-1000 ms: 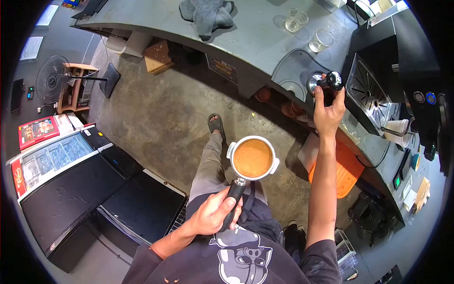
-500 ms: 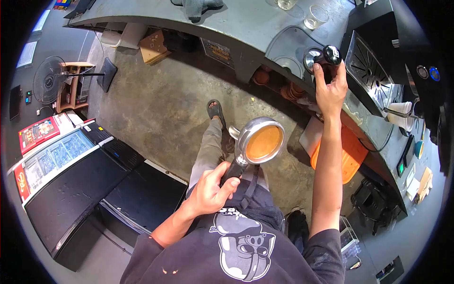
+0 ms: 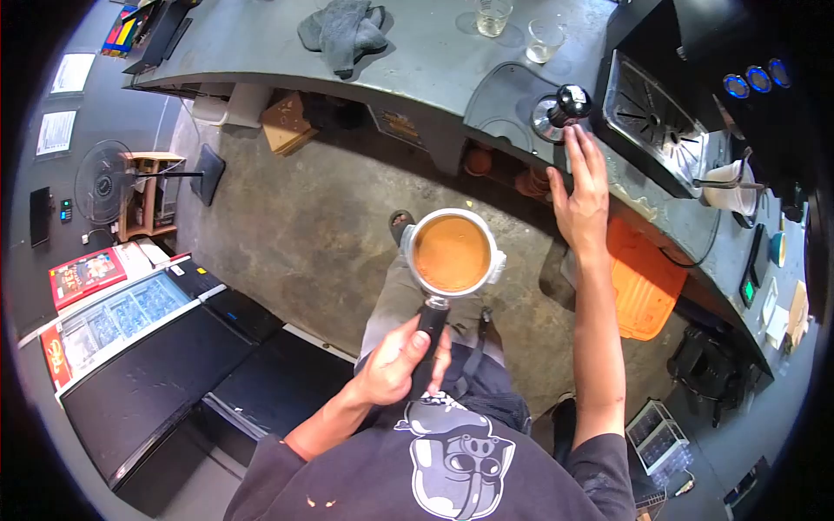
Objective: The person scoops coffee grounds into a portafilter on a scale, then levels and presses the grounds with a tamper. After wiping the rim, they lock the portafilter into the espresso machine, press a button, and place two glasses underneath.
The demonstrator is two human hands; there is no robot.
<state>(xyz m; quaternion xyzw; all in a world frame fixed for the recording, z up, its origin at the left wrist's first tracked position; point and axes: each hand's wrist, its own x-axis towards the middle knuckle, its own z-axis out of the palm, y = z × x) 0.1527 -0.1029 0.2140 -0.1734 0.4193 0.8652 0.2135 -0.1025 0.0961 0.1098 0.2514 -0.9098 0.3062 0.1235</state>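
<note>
The counter (image 3: 426,56) is brightly lit at the top, while deep shadow is cast beneath its edge. Soft shadows are thrown leftward by the glasses (image 3: 545,41). Glints are caught on the tamper (image 3: 573,102), tray (image 3: 641,97) and portafilter (image 3: 452,213); papers (image 3: 72,73) at upper left are washed nearly white. Straight lines are bent by the lens, the right edge is smeared, and the corners are blacked out.

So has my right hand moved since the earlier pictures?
Yes, judged against the drip tray, your right hand has drawn back toward you, no longer around the tamper.
</note>
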